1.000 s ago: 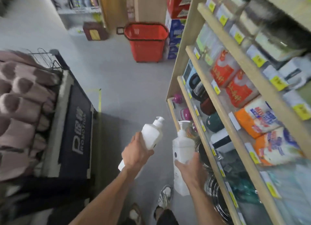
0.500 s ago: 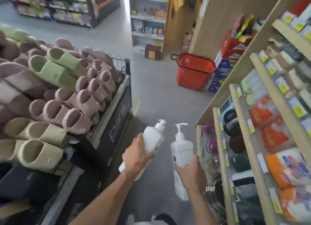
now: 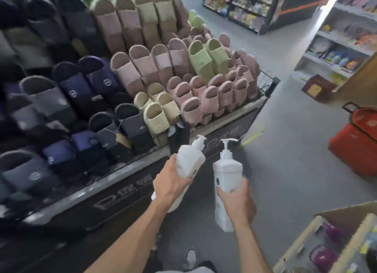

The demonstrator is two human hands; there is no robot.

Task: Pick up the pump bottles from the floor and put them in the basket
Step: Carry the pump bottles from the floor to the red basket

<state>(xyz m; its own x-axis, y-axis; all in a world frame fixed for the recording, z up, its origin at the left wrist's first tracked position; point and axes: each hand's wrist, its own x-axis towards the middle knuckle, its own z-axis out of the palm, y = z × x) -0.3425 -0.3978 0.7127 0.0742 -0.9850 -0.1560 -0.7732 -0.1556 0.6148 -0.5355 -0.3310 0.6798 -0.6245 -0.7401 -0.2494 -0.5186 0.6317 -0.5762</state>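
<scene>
A person stands in a shop aisle with a white pump bottle in each hand, both bottles raised clear of the grey floor (image 3: 285,150). The left hand (image 3: 171,188) is wrapped round the middle of the tilted bottle (image 3: 189,160), whose pump head leans up and to the right while its base shows below the wrist. The right hand (image 3: 236,201) is clamped on the lower half of the upright bottle (image 3: 226,170), fingers curled round its body, the nozzle pointing right. The two bottles sit just beside each other, a thin gap showing between them, and the hands are near but apart.

The red basket (image 3: 355,148), with a black handle, stands on the floor at the far right, partly cut off by the frame edge and well apart from both hands.

To the left, a display rack (image 3: 114,193) holds rows of slippers (image 3: 163,68) in pink, green, beige, grey and navy. A wooden shelf (image 3: 350,240) juts in at the near right, and more stocked shelving stands blurred in the distance. The tip of a shoe (image 3: 191,258) shows near the bottom edge.
</scene>
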